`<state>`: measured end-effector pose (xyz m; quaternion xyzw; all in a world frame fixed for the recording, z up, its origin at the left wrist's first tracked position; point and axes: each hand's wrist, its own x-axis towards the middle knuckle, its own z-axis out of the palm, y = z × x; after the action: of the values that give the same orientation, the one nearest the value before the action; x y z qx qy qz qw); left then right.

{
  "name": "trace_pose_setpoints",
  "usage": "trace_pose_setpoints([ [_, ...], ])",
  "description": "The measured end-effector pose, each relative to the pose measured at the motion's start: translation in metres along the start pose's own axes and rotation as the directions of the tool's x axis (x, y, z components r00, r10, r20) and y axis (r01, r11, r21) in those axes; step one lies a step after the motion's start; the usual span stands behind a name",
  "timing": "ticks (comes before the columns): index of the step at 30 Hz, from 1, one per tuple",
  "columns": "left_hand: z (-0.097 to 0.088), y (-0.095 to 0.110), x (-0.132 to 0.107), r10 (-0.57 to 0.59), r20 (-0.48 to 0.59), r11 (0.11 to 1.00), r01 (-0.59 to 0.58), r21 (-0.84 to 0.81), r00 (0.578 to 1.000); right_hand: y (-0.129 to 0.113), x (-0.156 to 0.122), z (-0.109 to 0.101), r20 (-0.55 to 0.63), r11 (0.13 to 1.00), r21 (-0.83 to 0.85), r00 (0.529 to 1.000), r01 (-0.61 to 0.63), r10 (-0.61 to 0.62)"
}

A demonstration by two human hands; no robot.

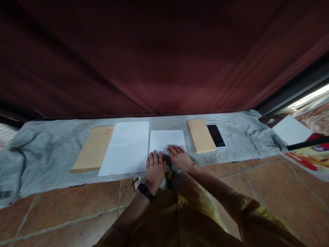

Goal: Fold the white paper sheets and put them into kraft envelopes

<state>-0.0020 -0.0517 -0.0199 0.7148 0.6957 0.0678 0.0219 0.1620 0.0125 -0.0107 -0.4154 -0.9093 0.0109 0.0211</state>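
Note:
A folded white sheet of paper lies on the grey cloth in front of me. My left hand rests flat at its near left corner, fingers stretched out and pointing away from me. Across the near right part of the same sheet lies my right hand, its fingers extended and angled to the left. Neither hand grips anything. Just left of the sheet is a larger white paper, which overlaps a big brown envelope. Smaller brown envelopes sit in a stack on the right.
A dark-screened phone lies partly beside the envelope stack. Dark red fabric rises behind the cloth-covered surface. Farther right are a white sheet and a colourful printed bag or sheet. Tiled floor shows below.

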Motion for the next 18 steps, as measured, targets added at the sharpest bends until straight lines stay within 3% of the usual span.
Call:
trace_pose_setpoints([
  [4,-0.010,-0.004,0.011,0.028,0.056,0.996,-0.032,0.086,0.998,-0.001,0.007,-0.010,0.083,0.997,-0.066,0.996,0.027,-0.021],
  [8,-0.019,-0.007,0.025,0.176,0.101,0.970,-0.189,0.150,0.979,-0.008,0.015,-0.017,0.120,0.992,-0.126,0.993,0.023,-0.008],
  [11,-0.022,-0.011,0.035,0.269,0.143,0.936,-0.293,0.193,0.953,-0.011,0.020,-0.017,0.114,0.988,-0.151,0.993,0.035,-0.018],
  [18,-0.020,-0.015,0.047,0.359,0.141,0.899,-0.383,0.214,0.922,-0.009,0.021,-0.003,0.048,0.984,-0.171,0.998,0.057,-0.049],
])
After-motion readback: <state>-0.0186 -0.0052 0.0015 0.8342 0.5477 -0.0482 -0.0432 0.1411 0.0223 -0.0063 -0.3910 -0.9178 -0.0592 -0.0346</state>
